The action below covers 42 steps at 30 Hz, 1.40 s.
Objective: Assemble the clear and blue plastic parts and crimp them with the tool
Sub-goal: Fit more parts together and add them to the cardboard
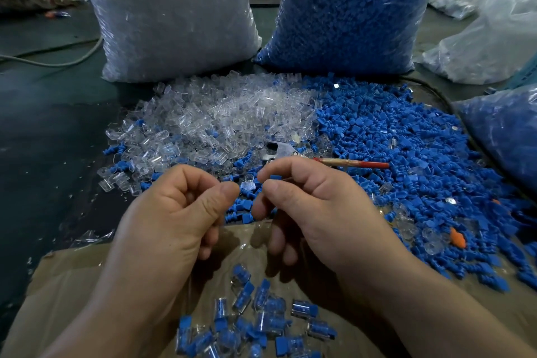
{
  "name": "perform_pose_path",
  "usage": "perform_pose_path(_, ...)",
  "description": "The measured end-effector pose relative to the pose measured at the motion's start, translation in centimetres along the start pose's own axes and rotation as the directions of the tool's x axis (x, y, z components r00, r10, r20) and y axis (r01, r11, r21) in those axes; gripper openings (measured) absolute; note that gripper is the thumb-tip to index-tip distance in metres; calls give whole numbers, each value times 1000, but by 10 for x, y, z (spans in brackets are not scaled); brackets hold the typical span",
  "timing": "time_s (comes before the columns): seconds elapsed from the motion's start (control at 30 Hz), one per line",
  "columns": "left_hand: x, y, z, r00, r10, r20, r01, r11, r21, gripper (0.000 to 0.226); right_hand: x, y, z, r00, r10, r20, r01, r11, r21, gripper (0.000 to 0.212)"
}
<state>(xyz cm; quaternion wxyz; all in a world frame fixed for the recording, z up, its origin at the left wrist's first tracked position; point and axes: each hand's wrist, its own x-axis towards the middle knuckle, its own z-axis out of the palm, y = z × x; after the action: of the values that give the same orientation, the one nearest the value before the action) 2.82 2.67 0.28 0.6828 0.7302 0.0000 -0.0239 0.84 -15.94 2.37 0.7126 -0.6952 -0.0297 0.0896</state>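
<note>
A small blue part [274,177] is pinched between the thumb and forefinger of my right hand [313,206], with only its square end showing past the fingertips. Just left of it is a clear part [248,179], right at the tips of my left hand [180,206]. That thumb and forefinger are pressed together at its edge, but I cannot tell whether they actually grip it. My other fingers on both hands are curled into the palms.

Just beyond my right knuckles the crimping tool [290,151] lies on the heap, its red handle [369,165] pointing right. Behind it the loose clear parts [220,119] spread to the left and the loose blue parts [392,139] to the right.

Under my wrists, assembled pieces [261,320], clear with blue inside, lie scattered on brown cardboard [72,285]. At the back stand a bag of clear parts [171,14] and a bag of blue parts [354,9].
</note>
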Motion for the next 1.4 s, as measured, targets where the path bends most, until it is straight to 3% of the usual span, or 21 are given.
perform_pose_path(0.07, -1, -2, 2, 1000, 19, -18, -19, 1000, -1, 53, 1, 0, 0, 1000, 6, 8, -7, 994, 113, 9)
perform_pose_path(0.13, -2, -3, 5, 1000, 16, -16, -16, 1000, -26, 42, 2, -1, 0, 1000, 22, -22, -18, 986, 166, 17)
perform_pose_path(0.23, -4, -6, 8, 1000, -10, 27, 12, 998, -64, 36, 0, -1, 0, 998, 21, -51, -15, 995, 103, 15)
perform_pose_path(0.33, -4, -8, 9, 997, -35, 61, 38, 998, -48, 36, -2, 1, 1, 991, -105, -82, 88, 978, -191, 11)
perform_pose_path(0.43, -5, -8, 10, 997, -47, 68, 50, 998, -33, 37, -4, 5, 3, 942, -328, -72, 241, 811, -533, 16)
perform_pose_path(0.53, -7, -3, 11, 994, -28, 107, 30, 999, -13, 33, -5, 5, 6, 895, -446, 0, 329, 660, -676, 10)
perform_pose_path(0.7, -10, 3, 14, 991, -25, 134, 27, 999, -18, 31, -6, 4, 4, 891, -449, 66, 352, 593, -724, 7)
perform_pose_path(0.8, -9, 2, 15, 991, -17, 136, 19, 1000, -15, 20, -6, 5, 4, 901, -430, 58, 335, 606, -722, 6)
perform_pose_path(0.97, -13, 5, 15, 992, 34, 119, -41, 998, 53, 19, -7, 4, 5, 891, -451, 53, 340, 586, -736, 19)
perform_pose_path(1.13, -15, 7, 15, 993, 47, 108, -59, 992, 108, 19, -7, 3, 5, 883, -462, 79, 365, 572, -735, 15)
perform_pose_path(1.3, -10, 9, 14, 983, -105, 150, 131, 976, -172, 34, -5, 4, 3, 872, -476, 116, 397, 547, -737, 19)
perform_pose_path(1.4, -7, 9, 10, 966, -174, 192, 222, 938, -267, 28, -5, 5, 3, 843, -509, 175, 466, 527, -711, 19)
